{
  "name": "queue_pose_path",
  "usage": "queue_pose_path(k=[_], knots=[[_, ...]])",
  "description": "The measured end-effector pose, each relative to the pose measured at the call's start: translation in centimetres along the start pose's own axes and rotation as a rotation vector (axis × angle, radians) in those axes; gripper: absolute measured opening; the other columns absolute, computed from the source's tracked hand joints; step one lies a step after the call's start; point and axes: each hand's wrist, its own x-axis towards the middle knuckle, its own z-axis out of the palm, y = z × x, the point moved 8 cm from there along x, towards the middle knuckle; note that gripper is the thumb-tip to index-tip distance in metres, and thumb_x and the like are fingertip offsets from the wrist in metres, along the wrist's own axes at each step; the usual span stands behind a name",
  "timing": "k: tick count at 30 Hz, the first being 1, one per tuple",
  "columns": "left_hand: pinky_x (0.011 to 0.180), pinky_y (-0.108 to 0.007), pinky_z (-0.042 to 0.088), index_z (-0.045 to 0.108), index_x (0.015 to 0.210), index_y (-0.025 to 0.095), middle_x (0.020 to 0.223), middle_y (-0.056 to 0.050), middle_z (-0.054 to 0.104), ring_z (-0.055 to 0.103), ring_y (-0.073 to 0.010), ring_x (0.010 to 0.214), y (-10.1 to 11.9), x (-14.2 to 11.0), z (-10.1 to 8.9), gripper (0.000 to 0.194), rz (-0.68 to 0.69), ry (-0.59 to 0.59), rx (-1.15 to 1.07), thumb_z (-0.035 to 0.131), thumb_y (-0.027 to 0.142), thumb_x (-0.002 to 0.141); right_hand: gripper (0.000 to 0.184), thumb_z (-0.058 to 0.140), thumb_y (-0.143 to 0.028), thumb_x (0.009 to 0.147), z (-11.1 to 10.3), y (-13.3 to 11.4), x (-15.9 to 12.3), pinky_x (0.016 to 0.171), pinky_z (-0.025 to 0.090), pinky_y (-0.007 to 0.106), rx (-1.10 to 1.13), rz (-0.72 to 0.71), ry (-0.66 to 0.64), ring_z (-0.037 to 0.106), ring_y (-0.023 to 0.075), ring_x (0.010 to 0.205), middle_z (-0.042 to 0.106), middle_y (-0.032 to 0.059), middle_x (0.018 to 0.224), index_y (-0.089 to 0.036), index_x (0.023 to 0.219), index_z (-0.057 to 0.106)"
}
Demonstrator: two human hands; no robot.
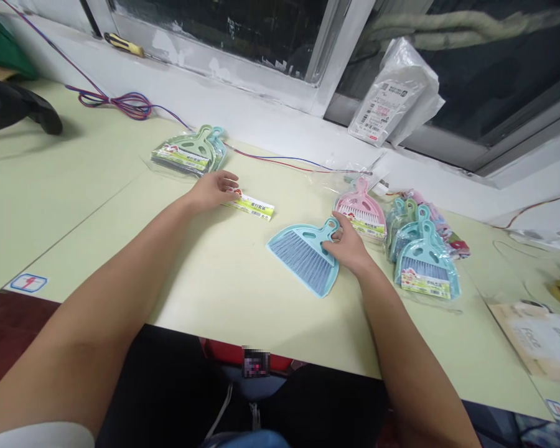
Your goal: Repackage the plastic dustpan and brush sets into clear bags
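Observation:
My right hand point(348, 246) grips the handle end of a light blue dustpan point(327, 285), which has a blue brush point(303, 252) with grey-blue bristles nested in it. No wrapper shows on this set. My left hand point(213, 190) has its fingers closed over the left end of a printed label card point(254, 206), green, white and yellow, low over the tabletop. Behind the left hand lie wrapped green and blue dustpan sets point(186, 152). A wrapped pink dustpan set point(361, 205) is just beyond the right hand.
Several wrapped blue and green dustpan sets point(424, 261) lie at the right, by a colourful cloth point(448, 233). A white plastic package point(392, 96) leans on the window. Coiled wire point(133, 106) and a screwdriver point(124, 45) are at the back left. A cardboard piece point(536, 339) lies far right.

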Motion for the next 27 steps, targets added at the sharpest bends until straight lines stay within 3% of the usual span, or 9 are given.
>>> queue_pose_path(k=[3,6,9,11,14,17,21,27], knots=[[0.081,-0.034,0.056,0.076,0.117,0.014,0.098,-0.009,0.079,0.074,-0.0238,0.090,0.7,-0.4,0.4,0.072,-0.012,0.019,-0.152,0.103,0.033,0.053,0.098,0.069,-0.023,0.068,-0.4,0.3,-0.1,0.096,0.061,0.047,-0.005,0.069,0.010,0.072,0.0288,0.107,0.062,0.0148,0.150,-0.022,0.163,0.043],[0.078,-0.030,0.054,0.079,0.110,0.014,0.092,-0.008,0.079,0.073,-0.0206,0.085,2.3,-1.2,1.6,0.065,0.031,0.016,-0.275,0.105,0.036,0.055,0.092,0.070,-0.024,0.072,-0.9,-0.4,-0.3,0.103,0.058,0.052,-0.024,0.055,0.020,0.072,0.0319,0.114,0.059,0.0179,0.154,-0.019,0.161,0.045],[0.077,-0.028,0.055,0.081,0.105,0.014,0.094,-0.008,0.080,0.074,-0.0195,0.086,4.3,-2.6,4.4,0.057,0.025,-0.079,-0.442,0.106,0.035,0.058,0.071,0.073,-0.034,0.080,-2.4,-2.5,-1.0,0.107,0.055,0.056,-0.028,-0.035,0.205,0.068,0.0353,0.124,0.062,0.0203,0.150,-0.018,0.148,0.058],[0.074,-0.026,0.054,0.083,0.102,0.015,0.093,-0.008,0.080,0.074,-0.0184,0.085,5.8,-3.9,6.5,0.051,0.015,-0.165,-0.505,0.106,0.034,0.061,0.057,0.075,-0.044,0.085,-2.8,-4.2,-1.8,0.108,0.055,0.055,0.139,-0.098,0.281,0.066,0.0337,0.127,0.067,0.0172,0.144,-0.021,0.136,0.065],[0.073,-0.027,0.055,0.085,0.097,0.015,0.090,-0.007,0.080,0.074,-0.0179,0.082,7.6,-5.9,9.2,0.048,-0.007,-0.262,-0.576,0.107,0.032,0.059,0.055,0.082,-0.054,0.083,-0.7,-5.9,-2.3,0.103,0.060,0.046,0.630,-0.063,0.090,0.071,0.0275,0.123,0.074,0.0104,0.133,-0.027,0.129,0.067],[0.070,-0.025,0.055,0.086,0.093,0.016,0.088,-0.006,0.080,0.073,-0.0156,0.078,8.4,-7.3,10.8,0.047,-0.025,-0.316,-0.602,0.109,0.033,0.056,0.049,0.092,-0.056,0.074,1.4,-6.5,-2.7,0.092,0.064,0.038,0.921,0.085,-0.078,0.075,0.0227,0.107,0.079,0.0044,0.113,-0.027,0.109,0.074],[0.071,-0.025,0.056,0.086,0.089,0.016,0.086,-0.006,0.079,0.073,-0.0147,0.078,8.3,-7.7,11.7,0.044,-0.059,-0.376,-0.658,0.108,0.036,0.057,0.041,0.099,-0.051,0.068,1.8,-6.4,-3.0,0.077,0.064,0.029,1.066,0.166,-0.106,0.074,0.0176,0.091,0.079,0.0012,0.096,-0.024,0.086,0.074],[0.076,-0.024,0.059,0.085,0.087,0.015,0.089,-0.006,0.080,0.073,-0.0146,0.080,7.6,-7.2,11.4,0.041,-0.073,-0.366,-0.734,0.106,0.041,0.063,0.039,0.099,-0.051,0.072,2.5,-6.7,-3.3,0.072,0.062,0.026,1.177,0.191,-0.181,0.071,0.0151,0.087,0.080,-0.0001,0.099,-0.025,0.086,0.073]])
